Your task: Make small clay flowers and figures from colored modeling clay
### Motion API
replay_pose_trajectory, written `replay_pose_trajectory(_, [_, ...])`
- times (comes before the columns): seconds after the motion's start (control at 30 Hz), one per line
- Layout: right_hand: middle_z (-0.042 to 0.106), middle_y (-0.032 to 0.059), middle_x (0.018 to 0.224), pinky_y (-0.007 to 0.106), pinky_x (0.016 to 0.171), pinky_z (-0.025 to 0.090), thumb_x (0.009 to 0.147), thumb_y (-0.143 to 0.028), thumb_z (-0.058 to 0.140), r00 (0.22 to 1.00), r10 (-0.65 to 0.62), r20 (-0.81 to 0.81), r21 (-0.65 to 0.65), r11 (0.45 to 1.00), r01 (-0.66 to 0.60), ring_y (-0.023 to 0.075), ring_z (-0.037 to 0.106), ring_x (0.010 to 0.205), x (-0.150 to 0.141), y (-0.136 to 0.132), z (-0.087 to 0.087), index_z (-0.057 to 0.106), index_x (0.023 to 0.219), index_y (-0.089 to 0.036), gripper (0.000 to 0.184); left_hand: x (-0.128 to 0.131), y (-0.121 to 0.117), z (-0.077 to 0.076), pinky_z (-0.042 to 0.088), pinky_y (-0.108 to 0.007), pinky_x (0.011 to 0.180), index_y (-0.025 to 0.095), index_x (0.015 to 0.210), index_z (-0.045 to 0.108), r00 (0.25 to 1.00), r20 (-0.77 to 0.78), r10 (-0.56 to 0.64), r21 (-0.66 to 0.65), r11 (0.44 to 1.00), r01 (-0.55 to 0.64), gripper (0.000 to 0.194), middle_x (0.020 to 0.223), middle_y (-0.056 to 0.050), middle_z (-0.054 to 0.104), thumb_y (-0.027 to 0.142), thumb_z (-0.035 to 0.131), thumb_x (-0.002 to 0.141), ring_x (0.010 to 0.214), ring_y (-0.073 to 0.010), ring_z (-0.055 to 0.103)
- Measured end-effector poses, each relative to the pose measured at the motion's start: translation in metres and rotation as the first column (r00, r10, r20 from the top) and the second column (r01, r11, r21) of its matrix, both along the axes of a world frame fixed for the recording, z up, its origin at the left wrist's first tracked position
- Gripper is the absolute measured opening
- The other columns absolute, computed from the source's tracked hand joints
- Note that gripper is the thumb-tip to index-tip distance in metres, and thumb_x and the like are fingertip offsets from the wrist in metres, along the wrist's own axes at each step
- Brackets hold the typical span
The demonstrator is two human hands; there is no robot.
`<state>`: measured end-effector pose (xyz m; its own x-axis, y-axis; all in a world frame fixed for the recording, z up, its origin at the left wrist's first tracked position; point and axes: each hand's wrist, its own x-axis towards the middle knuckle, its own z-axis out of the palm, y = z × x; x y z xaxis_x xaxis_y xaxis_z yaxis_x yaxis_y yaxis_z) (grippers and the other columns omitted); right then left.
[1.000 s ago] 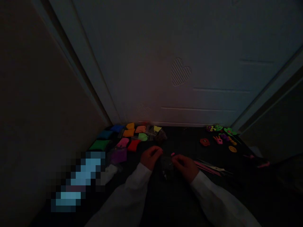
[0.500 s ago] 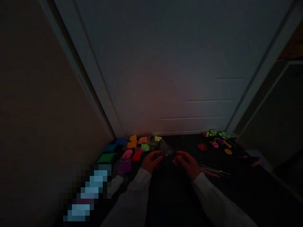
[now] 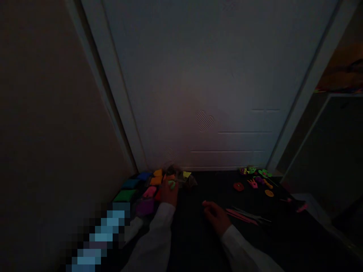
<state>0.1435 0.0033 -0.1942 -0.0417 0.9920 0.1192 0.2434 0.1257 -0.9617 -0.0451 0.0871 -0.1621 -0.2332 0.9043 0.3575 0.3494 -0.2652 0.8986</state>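
My left hand (image 3: pixel 169 194) reaches in among the clay packets at the back left. A light green packet (image 3: pixel 171 184) shows between its thumb and fingers, with a peach-orange packet (image 3: pixel 169 176) just beyond. The fingers are too dim to show whether they grip anything. Over the middle of the dark tabletop (image 3: pixel 193 238), my right hand (image 3: pixel 216 217) is closed, thumb against fingers, on a small pink piece of clay (image 3: pixel 204 203) at the fingertips. A red packet (image 3: pixel 158 195) is partly hidden behind my left hand.
Blue, green, orange, pink and purple packets (image 3: pixel 145 207) lie at left. Scissors (image 3: pixel 252 215) and pink tools (image 3: pixel 241 216) lie right of my right hand. Several small clay figures (image 3: pixel 252 184) sit at the back right. A white door (image 3: pixel 204 83) stands behind the table.
My left hand has moved left and away from me to the packets. The clear bag, earlier between my hands, no longer shows there. My right hand has come slightly nearer; the view has shifted.
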Motion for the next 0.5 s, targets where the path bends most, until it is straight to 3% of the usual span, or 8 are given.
replay_pose_trajectory(0.23, [0.06, 0.0016, 0.07, 0.029, 0.065, 0.041, 0.073, -0.034, 0.046, 0.984, 0.009, 0.179, 0.042, 0.999, -0.017, 0.0159, 0.055, 0.068, -0.004, -0.009, 0.01, 0.061, 0.084, -0.02, 0.023, 0.018, -0.025, -0.019, 0.042, -0.037, 0.081, 0.02, 0.077, 0.064, 0.893, -0.397, -0.213, -0.02, 0.975, 0.223, 0.018, 0.082, -0.006, 0.065, 0.03, 0.053, 0.068, 0.083, -0.0213, 0.056])
replay_pose_trajectory(0.4, [0.063, 0.005, 0.083, 0.031, 0.072, 0.042, 0.075, -0.028, 0.044, 0.973, 0.016, 0.232, 0.159, 0.986, -0.054, 0.0174, 0.056, 0.078, -0.005, -0.018, 0.019, 0.061, 0.087, -0.02, 0.022, 0.016, -0.022, -0.023, 0.041, -0.039, 0.08, 0.018, 0.08, 0.063, 0.826, -0.517, -0.225, -0.025, 0.968, 0.248, 0.023, 0.083, -0.009, 0.064, 0.031, 0.046, 0.073, 0.084, -0.0226, 0.055])
replay_pose_trajectory(0.5, [0.062, 0.0044, 0.085, 0.03, 0.072, 0.042, 0.076, -0.027, 0.044, 0.971, -0.028, 0.237, 0.217, 0.976, -0.025, 0.0168, 0.056, 0.08, 0.013, -0.027, 0.033, 0.06, 0.09, -0.021, 0.022, 0.014, -0.018, -0.027, 0.041, -0.038, 0.081, 0.019, 0.082, 0.062, 0.789, -0.579, -0.204, -0.003, 0.969, 0.248, 0.024, 0.085, -0.008, 0.064, 0.031, 0.043, 0.074, 0.085, -0.0211, 0.055])
